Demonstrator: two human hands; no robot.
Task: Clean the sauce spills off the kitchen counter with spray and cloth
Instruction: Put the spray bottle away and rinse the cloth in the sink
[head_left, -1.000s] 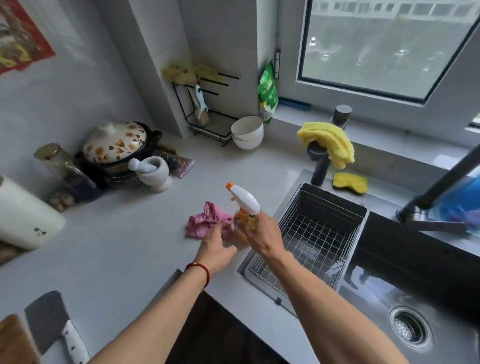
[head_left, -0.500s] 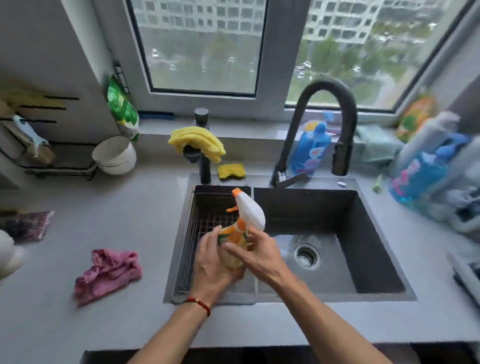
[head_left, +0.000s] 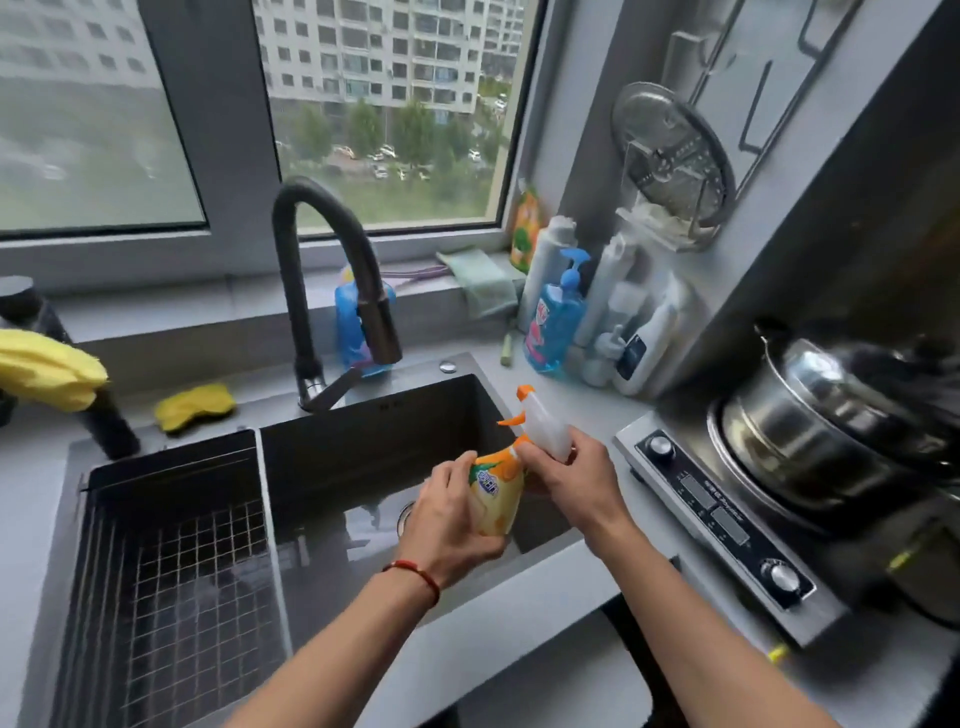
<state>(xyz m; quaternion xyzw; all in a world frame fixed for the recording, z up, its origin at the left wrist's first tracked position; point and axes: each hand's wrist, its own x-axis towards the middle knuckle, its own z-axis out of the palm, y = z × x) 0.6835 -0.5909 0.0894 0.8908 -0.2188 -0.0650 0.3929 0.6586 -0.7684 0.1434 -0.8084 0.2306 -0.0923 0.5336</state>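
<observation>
Preparation step: the left hand (head_left: 451, 519) gripped the spray bottle (head_left: 501, 491) body while the right hand (head_left: 576, 475), just beside it, clasped the white trigger head (head_left: 545, 428); no cloth visible. Next, spraying likely required aiming at a spill.

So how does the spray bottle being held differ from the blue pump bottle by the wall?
The spray bottle is yellow-orange with a white trigger head; the blue pump bottle is clear blue with a pump top. The spray bottle is tilted in the grip of the left hand and right hand above the sink; the pump bottle stands upright, untouched. Both carry printed labels.
</observation>
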